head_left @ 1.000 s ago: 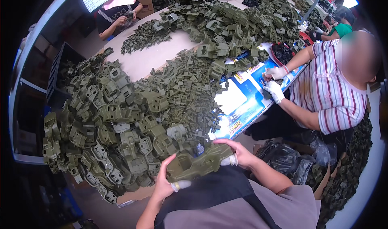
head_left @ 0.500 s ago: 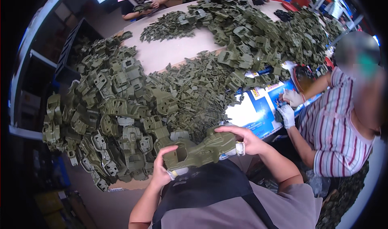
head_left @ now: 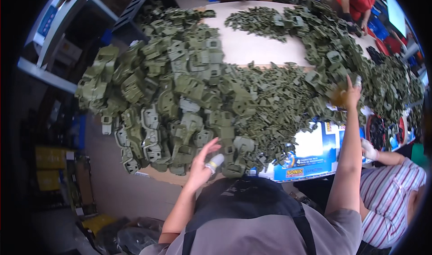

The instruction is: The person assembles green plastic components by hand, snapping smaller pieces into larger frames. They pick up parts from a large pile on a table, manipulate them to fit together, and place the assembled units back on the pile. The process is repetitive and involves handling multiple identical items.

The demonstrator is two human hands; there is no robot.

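Left hand (head_left: 203, 162), fingers spread and empty, hovered at the near edge of the heap (head_left: 180, 102) of green parts on the table (head_left: 252, 45); right hand (head_left: 348, 93) closed on one part (head_left: 336, 94) far right; most parts seemingly lay unsorted.

A table (head_left: 252, 48) stretches away from the person, buried under moulded plastic parts. The stack of larger holster-like shells (head_left: 171, 106) lies on its near left; a spread of small clips (head_left: 279, 97) sits right of that, and another heap (head_left: 346, 43) runs along the far right. A printed cardboard box (head_left: 310, 153) lies at the near right edge. Shelving (head_left: 49, 52) stands left of the table.
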